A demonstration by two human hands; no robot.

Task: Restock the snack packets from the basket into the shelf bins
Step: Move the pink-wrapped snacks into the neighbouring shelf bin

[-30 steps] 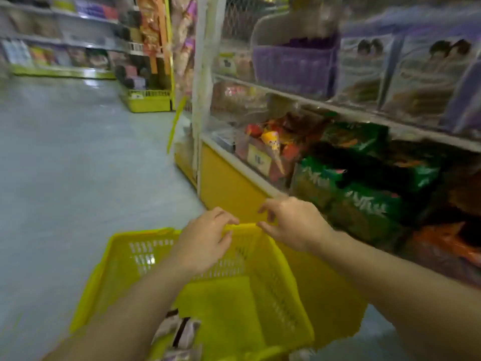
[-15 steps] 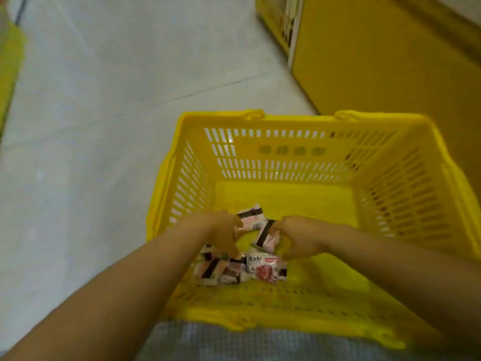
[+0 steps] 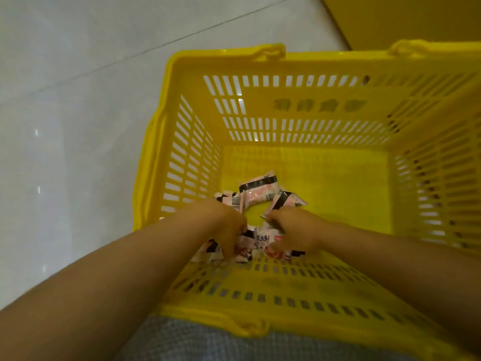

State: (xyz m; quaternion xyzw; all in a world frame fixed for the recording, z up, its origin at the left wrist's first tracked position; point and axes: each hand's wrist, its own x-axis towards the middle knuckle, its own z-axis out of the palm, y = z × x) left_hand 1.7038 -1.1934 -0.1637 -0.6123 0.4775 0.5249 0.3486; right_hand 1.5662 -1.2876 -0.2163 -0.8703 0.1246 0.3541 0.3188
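A yellow plastic basket (image 3: 307, 105) fills the view from above, standing on the floor. Several small pink-and-white snack packets (image 3: 260, 191) with black bands lie in its near left corner. My left hand (image 3: 223, 227) reaches down into the pile and its curled fingers grip packets at the left. My right hand (image 3: 291, 230) is beside it, fingers curled round packets at the near wall. Both hands cover part of the pile. The shelf bins are out of sight.
Pale grey floor tiles (image 3: 78, 126) stretch left of the basket. The yellow base panel of the shelf unit (image 3: 406, 19) stands at the top right, close to the basket's far rim. Grey checked fabric (image 3: 197, 342) shows at the bottom edge.
My view swung from the shelves down into the basket. Both hands went from the basket's far rim to the packets and have sunk deeper into the pile.
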